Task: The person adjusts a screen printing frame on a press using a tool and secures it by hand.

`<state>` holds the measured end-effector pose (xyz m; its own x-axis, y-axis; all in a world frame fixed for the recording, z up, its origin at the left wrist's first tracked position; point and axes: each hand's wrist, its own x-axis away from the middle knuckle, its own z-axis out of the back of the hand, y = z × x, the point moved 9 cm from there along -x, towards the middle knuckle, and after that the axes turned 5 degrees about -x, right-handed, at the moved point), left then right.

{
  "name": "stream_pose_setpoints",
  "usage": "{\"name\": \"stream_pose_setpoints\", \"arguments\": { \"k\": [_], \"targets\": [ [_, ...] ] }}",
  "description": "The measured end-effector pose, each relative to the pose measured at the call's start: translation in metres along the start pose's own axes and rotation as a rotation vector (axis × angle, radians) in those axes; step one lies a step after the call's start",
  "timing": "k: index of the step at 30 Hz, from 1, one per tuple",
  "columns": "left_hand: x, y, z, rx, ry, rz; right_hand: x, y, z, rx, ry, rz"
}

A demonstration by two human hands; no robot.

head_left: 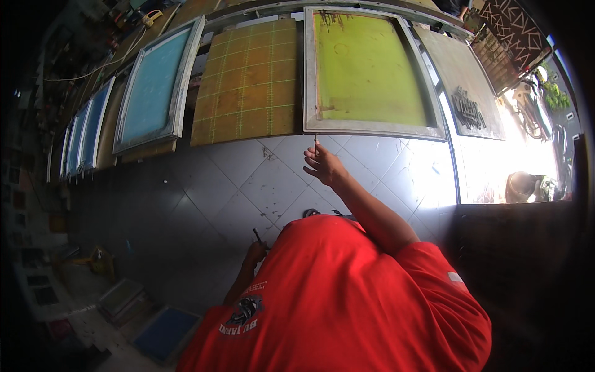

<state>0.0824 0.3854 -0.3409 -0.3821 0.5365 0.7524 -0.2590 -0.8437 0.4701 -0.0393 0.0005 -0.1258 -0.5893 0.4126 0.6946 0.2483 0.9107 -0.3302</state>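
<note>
Green screen (372,71) beside gridded board (246,80) — right hand (323,165) near, grip unclear; left hand (255,252) clasping stick (256,234).

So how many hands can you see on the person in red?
2: the left hand beside the red shirt, holding a dark stick, and the right hand out by the green screen's near edge.

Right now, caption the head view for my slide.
Right hand extended near a green framed screen; left hand beside a red shirt holds a dark stick.
</note>
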Motion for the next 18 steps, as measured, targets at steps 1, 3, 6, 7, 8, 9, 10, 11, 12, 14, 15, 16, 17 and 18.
{"name": "stream_pose_setpoints", "arguments": {
  "k": [1,3,6,7,8,9,10,11,12,14,15,16,17,18],
  "targets": [
    [0.007,0.003,0.003,0.071,-0.017,0.106,0.0,-0.001,0.002,-0.007,-0.036,0.01],
    [0.009,0.014,0.009,0.094,-0.011,0.102,0.0,-0.003,0.004,-0.018,-0.11,0.028],
    [0.015,0.018,0.013,0.095,-0.004,0.124,-0.004,-0.007,0.002,0.053,-0.165,0.075],
    [0.018,0.022,0.016,0.087,-0.004,0.133,-0.01,-0.006,0.006,0.07,-0.162,0.09],
    [0.024,0.038,0.021,0.047,0.004,0.108,-0.018,-0.006,0.014,0.085,-0.152,0.111],
    [0.035,0.061,0.027,0.007,0.009,0.081,-0.025,-0.009,0.022,0.101,-0.138,0.133],
    [0.045,0.073,0.031,-0.027,0.02,0.063,-0.025,-0.008,0.024,0.082,-0.104,0.124],
    [0.044,0.067,0.031,-0.031,0.043,0.027,-0.018,-0.005,0.015,0.067,-0.081,0.109],
    [0.043,0.061,0.03,-0.035,0.066,-0.009,-0.011,-0.004,0.007,0.053,-0.057,0.094],
    [0.041,0.062,0.029,-0.033,0.077,-0.035,0.003,-0.004,-0.003,-0.032,-0.054,0.026],
    [0.041,0.065,0.03,-0.025,0.071,-0.018,0.006,-0.002,-0.005,-0.073,-0.051,-0.007],
    [0.041,0.066,0.03,-0.02,0.064,-0.002,0.004,-0.005,-0.004,-0.069,-0.079,0.015],
    [0.04,0.067,0.03,-0.026,0.06,0.005,0.002,-0.007,-0.002,-0.064,-0.106,0.038],
    [0.04,0.069,0.03,-0.032,0.055,0.011,0.0,-0.009,0.0,-0.059,-0.133,0.06]
  ]
}}
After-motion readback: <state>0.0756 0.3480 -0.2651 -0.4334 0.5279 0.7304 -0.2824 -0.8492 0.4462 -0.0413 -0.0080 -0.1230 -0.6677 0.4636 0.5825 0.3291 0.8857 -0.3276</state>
